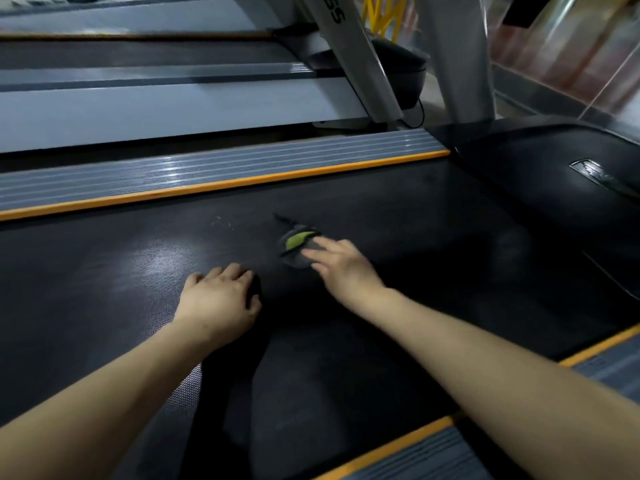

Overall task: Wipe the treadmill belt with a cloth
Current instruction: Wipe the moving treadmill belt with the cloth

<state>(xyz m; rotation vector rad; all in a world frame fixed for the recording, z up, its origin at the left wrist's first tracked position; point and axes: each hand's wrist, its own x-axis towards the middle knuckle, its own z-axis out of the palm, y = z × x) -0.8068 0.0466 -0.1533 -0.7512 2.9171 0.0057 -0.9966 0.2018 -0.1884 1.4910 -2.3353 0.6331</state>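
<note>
- Right hand [341,268] reaches out over the treadmill belt [398,220], fingers [320,244] straight and spread, tips touching the small grey-and-green cloth [298,247] lying mid-belt.
- Left hand [218,301] sits palm-down on the belt nearby; its fingers curl over something dark, and I cannot tell what.
- To do this well, I'd say flatten the cloth fully under the palm, press evenly, and work long overlapping strokes toward the orange edge strip [221,184].

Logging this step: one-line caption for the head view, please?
Right hand presses a grey-green cloth on the treadmill belt; left hand rests beside it.
</note>
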